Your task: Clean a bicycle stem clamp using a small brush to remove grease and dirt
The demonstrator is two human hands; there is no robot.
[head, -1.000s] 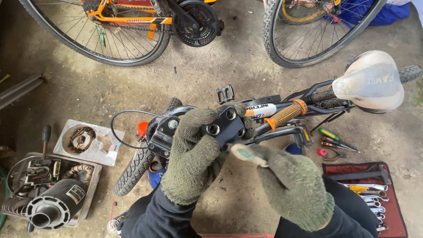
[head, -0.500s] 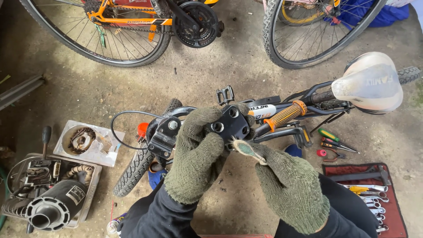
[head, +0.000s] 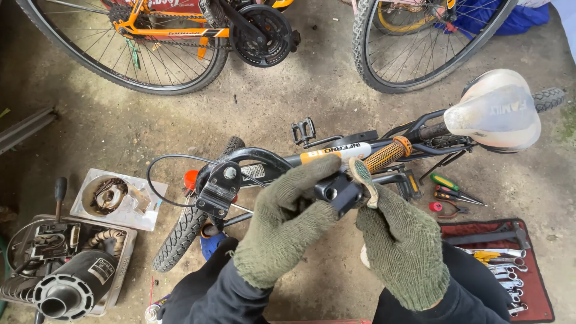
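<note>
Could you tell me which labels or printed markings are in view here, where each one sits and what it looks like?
Frame decal: on the upturned bike's tube above the hands, a white and orange band.
Sticker: left of it on the black frame, a small white rectangle.
Canister label: on the black cylinder at lower left, small and pale.
Saddle lettering: faint, on the white saddle.

Gloved left hand [head: 287,225] and right hand [head: 401,243], grips closed, fingertips together

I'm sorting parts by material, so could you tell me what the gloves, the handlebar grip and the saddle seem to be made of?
Gloves, left hand and right hand: olive knitted fabric, visible ribbed weave. Handlebar grip: orange, probably rubber, with a dotted texture. Saddle: smooth pale cover, likely plastic or vinyl, with a dull sheen and grime.
</note>
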